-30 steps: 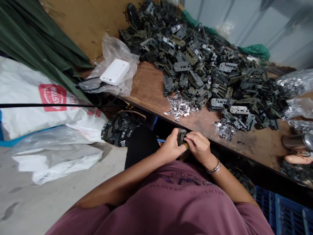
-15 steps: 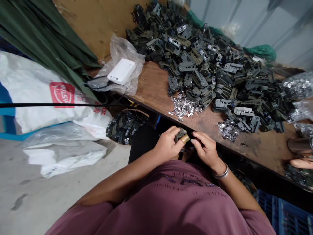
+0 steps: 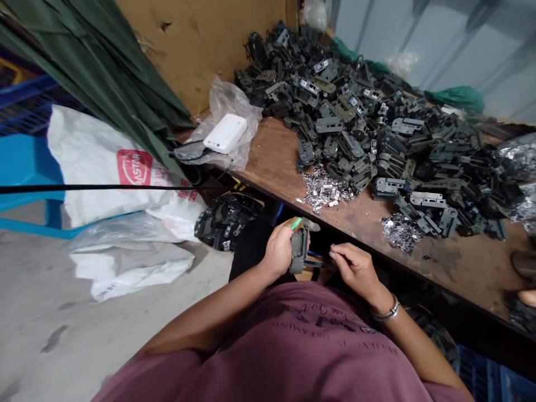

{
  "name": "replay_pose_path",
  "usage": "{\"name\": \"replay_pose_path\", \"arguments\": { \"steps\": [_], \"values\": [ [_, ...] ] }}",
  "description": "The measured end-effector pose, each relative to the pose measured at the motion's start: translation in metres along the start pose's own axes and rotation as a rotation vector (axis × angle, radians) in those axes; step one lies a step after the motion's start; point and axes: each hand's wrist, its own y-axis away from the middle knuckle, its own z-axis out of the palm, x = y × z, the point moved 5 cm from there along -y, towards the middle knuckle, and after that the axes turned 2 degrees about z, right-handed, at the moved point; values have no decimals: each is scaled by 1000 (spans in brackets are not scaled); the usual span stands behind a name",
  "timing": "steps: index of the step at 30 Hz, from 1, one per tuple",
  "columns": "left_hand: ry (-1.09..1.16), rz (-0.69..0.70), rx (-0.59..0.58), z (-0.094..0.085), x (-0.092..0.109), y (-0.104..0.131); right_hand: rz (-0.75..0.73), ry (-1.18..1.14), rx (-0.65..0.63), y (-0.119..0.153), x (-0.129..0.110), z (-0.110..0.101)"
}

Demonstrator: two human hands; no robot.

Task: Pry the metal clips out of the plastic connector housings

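My left hand [image 3: 280, 249] is wrapped round a dark grey-green housing part [image 3: 298, 251], held above my lap just short of the table edge. A bright green band [image 3: 296, 224] shows at that hand's fingertips. To the right, apart from the part, my right hand [image 3: 355, 269] has its thumb and fingertips pressed together; anything between them is too small to make out. On the table ahead lie a heap of similar dark housing parts [image 3: 347, 111] and two piles of small shiny metal pieces, a left pile [image 3: 324, 188] and a right pile [image 3: 402, 231].
A white power bank [image 3: 226, 133] with a cable lies on clear plastic at the table's left. Below it stands a container of dark parts [image 3: 226, 220]. White sacks [image 3: 100, 162] rest at left by a blue stool [image 3: 31, 167]. Another person's hand [image 3: 527, 297] shows at far right.
My left hand has turned the housing part, so its long side now shows. My right hand has drawn slightly away to the right. The whole view has shifted a little.
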Motion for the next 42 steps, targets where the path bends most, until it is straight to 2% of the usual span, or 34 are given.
{"name": "replay_pose_path", "arguments": {
  "steps": [3, 6, 9, 12, 15, 19, 22, 24, 27, 29, 30, 33, 35, 37, 40, 42],
  "values": [
    [116, -96, -17, 3, -3, 0, 15, 19, -2, 2, 3, -3],
    [-31, -65, -152, 10, 5, 0, 33, 91, 58, 3, 11, -19],
    [-315, -20, -298, 13, 3, -4, 77, 275, 212, 3, 33, -52],
    [-532, -28, -388, 9, -19, -17, 160, 536, 344, 2, 62, -94],
    [-742, 0, -332, 0, -47, -39, 311, 803, 376, -1, 89, -129],
    [-898, 48, -210, -3, -74, -62, 502, 1011, 252, -13, 118, -148],
    [-964, 66, -163, 2, -83, -68, 545, 1011, 170, -20, 134, -152],
    [-974, 78, -178, 9, -85, -65, 531, 979, 192, -20, 138, -153],
    [-752, 56, -376, 30, -85, -51, 448, 865, 305, -15, 121, -145],
    [-475, -36, -528, 47, -81, -38, 350, 672, 326, -10, 97, -125],
    [-338, -94, -560, 54, -78, -32, 301, 537, 296, -8, 83, -111],
    [-43, -207, -556, 69, -65, -20, 220, 175, 120, -2, 45, -65],
    [42, -248, -532, 72, -57, -15, 196, 93, -20, -1, 33, -45],
    [54, -279, -491, 71, -52, -13, 211, 199, -57, -3, 37, -46],
    [27, -297, -420, 66, -47, -11, 324, 612, -37, -15, 67, -75],
    [2, -295, -392, 64, -45, -10, 415, 863, -118, -24, 90, -92]
  ]
}}
